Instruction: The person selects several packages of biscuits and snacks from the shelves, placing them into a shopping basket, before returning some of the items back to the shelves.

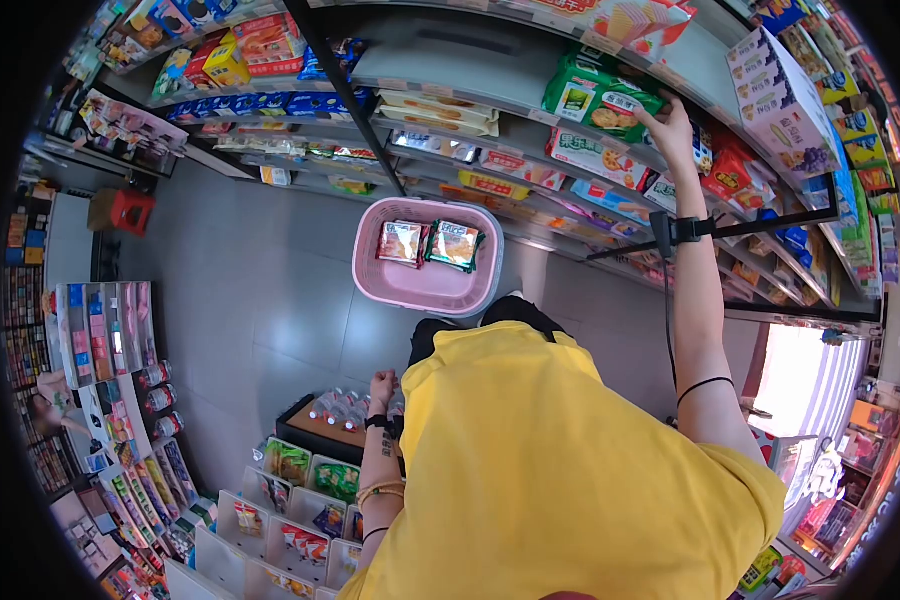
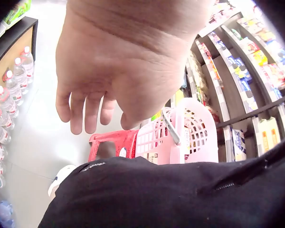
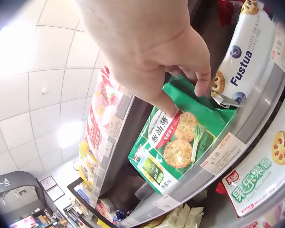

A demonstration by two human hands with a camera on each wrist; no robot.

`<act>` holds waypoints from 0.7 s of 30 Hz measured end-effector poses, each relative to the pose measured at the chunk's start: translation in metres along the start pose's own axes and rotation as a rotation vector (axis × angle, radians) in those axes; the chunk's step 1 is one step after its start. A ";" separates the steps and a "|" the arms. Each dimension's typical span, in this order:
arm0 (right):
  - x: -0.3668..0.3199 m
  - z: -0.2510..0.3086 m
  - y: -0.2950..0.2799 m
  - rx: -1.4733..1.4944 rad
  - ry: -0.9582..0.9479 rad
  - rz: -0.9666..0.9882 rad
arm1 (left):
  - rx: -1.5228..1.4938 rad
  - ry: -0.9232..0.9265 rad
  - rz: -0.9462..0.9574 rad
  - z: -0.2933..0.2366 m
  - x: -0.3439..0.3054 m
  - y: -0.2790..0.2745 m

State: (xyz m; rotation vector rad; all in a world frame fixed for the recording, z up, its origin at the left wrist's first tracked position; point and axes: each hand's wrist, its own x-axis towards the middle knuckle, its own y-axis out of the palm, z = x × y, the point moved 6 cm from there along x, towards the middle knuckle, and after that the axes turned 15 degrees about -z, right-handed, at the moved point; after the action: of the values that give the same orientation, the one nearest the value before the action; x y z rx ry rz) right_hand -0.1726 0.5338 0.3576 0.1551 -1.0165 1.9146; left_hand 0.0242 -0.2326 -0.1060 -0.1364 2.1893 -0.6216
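Hands [image 1: 667, 130]: 2 | green packet [image 3: 180, 142] gripped: 1 | pink basket [image 1: 385, 282]: 1 | packet piles [image 1: 454, 244] in basket: 2 | red stool [image 2: 115, 138]: 1 | large bottles [image 1: 161, 398] beside rack [image 1: 115, 345]: 3 | wrist straps [image 1: 693, 230]: 2

Your shirt [image 1: 560, 450] is plain bright yellow, and your trousers [image 2: 133, 194] are black with small pale lettering. You have a green cracker packet [image 3: 180, 133] printed with golden, speckled crackers, a red strip and white lettering. The biscuit packet [image 3: 247, 52] beside it is white with dark blue letters and blueberries; the fruit biscuit packet [image 3: 256, 185] below is white with green characters and a red badge. Your basket [image 1: 440, 292] is pale pink with a grid of holes, holding a red-and-white packet [image 1: 401, 242] and a green-and-white packet [image 1: 455, 245]. The stool [image 2: 126, 142] is red, the floor [image 1: 270, 270] grey with thin tile lines.
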 end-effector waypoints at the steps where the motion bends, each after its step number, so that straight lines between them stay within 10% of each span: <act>1: -0.002 0.003 -0.001 0.003 -0.011 -0.009 | -0.009 -0.003 0.007 0.006 0.004 0.001; 14: -0.011 0.038 -0.016 -0.127 -0.265 -0.038 | 0.024 0.019 0.013 -0.017 0.001 0.002; 21: 0.034 -0.023 0.007 -0.088 0.123 0.062 | -0.056 0.067 0.031 -0.030 0.014 0.009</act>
State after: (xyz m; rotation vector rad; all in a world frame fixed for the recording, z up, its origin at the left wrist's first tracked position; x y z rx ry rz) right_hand -0.1905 0.5717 0.3549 -0.0449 -1.0307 1.9060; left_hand -0.0065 -0.2176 -0.1046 -0.1127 2.2698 -0.5552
